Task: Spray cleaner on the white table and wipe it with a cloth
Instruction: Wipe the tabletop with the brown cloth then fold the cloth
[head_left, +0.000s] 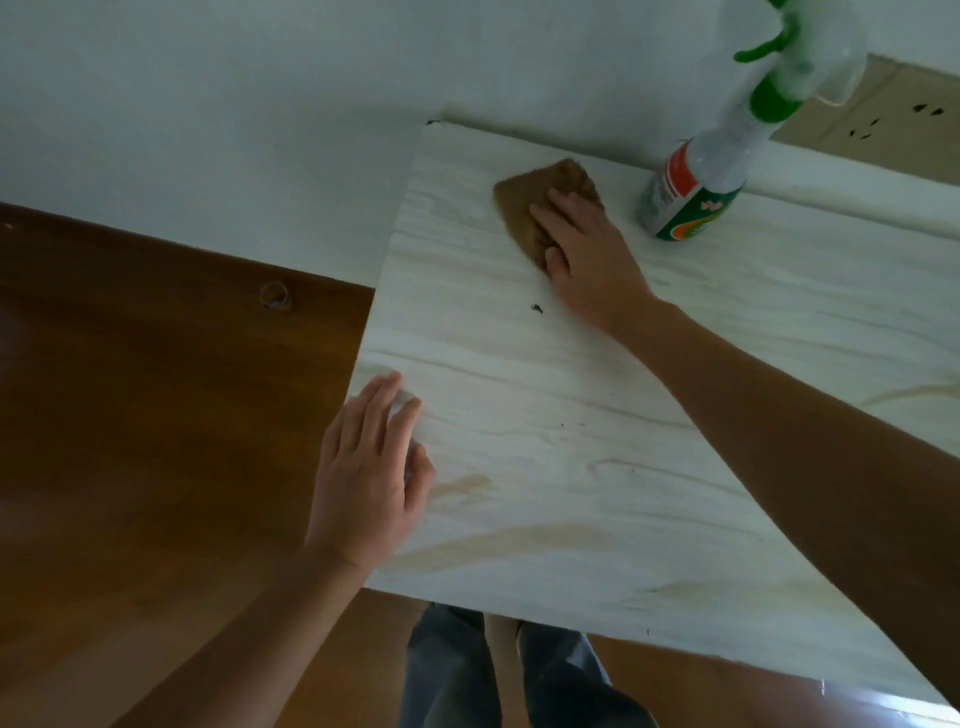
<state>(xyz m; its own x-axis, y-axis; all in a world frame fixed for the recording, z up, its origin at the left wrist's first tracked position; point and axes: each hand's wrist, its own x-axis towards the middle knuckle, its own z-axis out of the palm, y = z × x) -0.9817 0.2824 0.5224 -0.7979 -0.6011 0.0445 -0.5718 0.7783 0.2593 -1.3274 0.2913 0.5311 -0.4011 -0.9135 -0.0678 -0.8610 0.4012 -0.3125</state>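
The white table (545, 415) has a pale wood-grain top with faint yellowish streaks. My right hand (587, 260) presses flat on a brown cloth (535, 200) near the table's far left corner, fingers spread over it. A clear spray bottle (696, 192) with a green trigger and a green and orange label stands upright just right of the cloth, close to the wall. My left hand (369, 478) rests palm down on the table's left edge, fingers apart, holding nothing. A small dark speck (536, 309) lies on the top below the cloth.
A white wall (260, 130) runs behind the table. Brown wooden floor (130, 415) lies to the left and below. My legs in blue jeans (452, 675) stand at the table's near edge. A beige panel with dark marks (883, 119) sits at the far right.
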